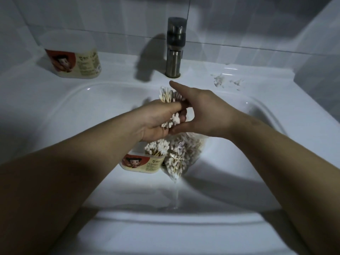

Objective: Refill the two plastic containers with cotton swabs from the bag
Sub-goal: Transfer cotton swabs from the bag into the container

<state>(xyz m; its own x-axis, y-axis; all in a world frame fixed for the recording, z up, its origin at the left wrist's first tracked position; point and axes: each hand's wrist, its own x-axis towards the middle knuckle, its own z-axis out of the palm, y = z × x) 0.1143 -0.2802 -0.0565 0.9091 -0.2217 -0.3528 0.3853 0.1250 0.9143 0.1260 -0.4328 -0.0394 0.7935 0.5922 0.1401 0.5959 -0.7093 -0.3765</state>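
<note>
My left hand (pixel 156 120) grips a bundle of cotton swabs (pixel 168 97) above the sink basin, white tips sticking out past both sides of the fist. My right hand (pixel 202 111) touches the bundle from the right, index finger stretched out and thumb under the swabs. Just below the hands stands an open plastic container (pixel 143 163) with a red cartoon label, holding upright swabs. Beside it on the right lies the clear bag (pixel 181 155) with more swabs. A second plastic container (pixel 73 57) stands on the sink's back left ledge; its contents are hidden.
A metal faucet (pixel 174 48) rises at the back centre of the white sink (pixel 73 100). Bits of white cotton fluff (pixel 219 80) lie on the right ledge. Tiled walls close in behind and to the right.
</note>
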